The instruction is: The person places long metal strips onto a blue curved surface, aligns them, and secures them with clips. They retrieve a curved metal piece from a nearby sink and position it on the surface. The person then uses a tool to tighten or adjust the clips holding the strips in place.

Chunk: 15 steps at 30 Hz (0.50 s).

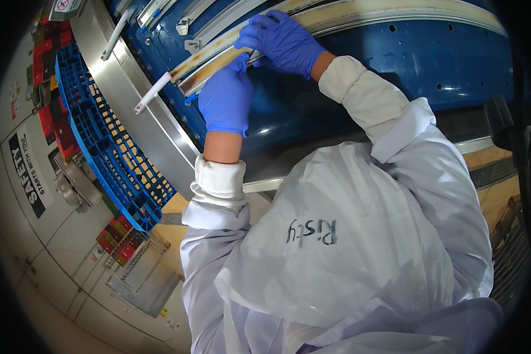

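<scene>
Reaching up with both hands in purple gloves to a long curved metal rail (pixel 336 15), cream and rust-stained, set on a large blue machine body (pixel 430 59). Left hand (pixel 226 97) closed into a loose fist just under the rail, thumb tip pressed against its lower edge; cannot tell whether anything is pinched inside. Right hand (pixel 283 40) laid over the rail from above, fingers curled down around it, touching it just beside the left thumb. White cuffs and pale coverall sleeves running back from both wrists, with a clear plastic apron (pixel 336 248) filling the space below the forearms and hiding whatever lies beneath.

Left of the left hand, a short white tube (pixel 153 92) sticking out from the blue body, close to the rail's end. Further left, a broad curved band of bare steel (pixel 141 118), the machine's rim, with a second white rod (pixel 115 35) lying against it higher up. Beyond that rim, a blue plastic grid crate (pixel 109 147), tilted in the view, its cells showing only pale floor through them. Red and dark crates (pixel 50 56) stacked past it, contents too small to tell.

Below the crate, a pale tiled floor (pixel 59 248) with a flat metal tray (pixel 144 277) resting on it. Right of the right arm, a dark metal grating (pixel 507 248) by tan flooring.
</scene>
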Tool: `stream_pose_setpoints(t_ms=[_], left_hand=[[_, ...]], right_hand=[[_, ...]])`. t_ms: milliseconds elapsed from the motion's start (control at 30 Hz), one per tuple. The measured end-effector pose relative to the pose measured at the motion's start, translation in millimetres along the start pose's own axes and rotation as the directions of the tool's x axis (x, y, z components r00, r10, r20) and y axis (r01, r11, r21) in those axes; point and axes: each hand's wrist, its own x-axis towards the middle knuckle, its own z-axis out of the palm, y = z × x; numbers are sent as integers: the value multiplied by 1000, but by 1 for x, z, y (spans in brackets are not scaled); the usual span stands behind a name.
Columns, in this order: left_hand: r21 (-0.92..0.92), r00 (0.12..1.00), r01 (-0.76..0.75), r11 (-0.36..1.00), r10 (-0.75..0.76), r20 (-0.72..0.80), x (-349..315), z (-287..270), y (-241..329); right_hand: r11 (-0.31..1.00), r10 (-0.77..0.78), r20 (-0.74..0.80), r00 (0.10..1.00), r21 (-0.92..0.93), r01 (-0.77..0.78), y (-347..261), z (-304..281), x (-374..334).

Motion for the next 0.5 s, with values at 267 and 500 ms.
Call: stream_pose_setpoints(t_ms=[267,500], left_hand=[[-62,998,-53,997,50,-49,1,2,2],[-19,994,-101,995,100,-51,0,0,7]], right_hand=[[993,104,-63,993,-53,-108,34,-43,-32],[991,114,-22,993,-62,-116,36,-40,-30]])
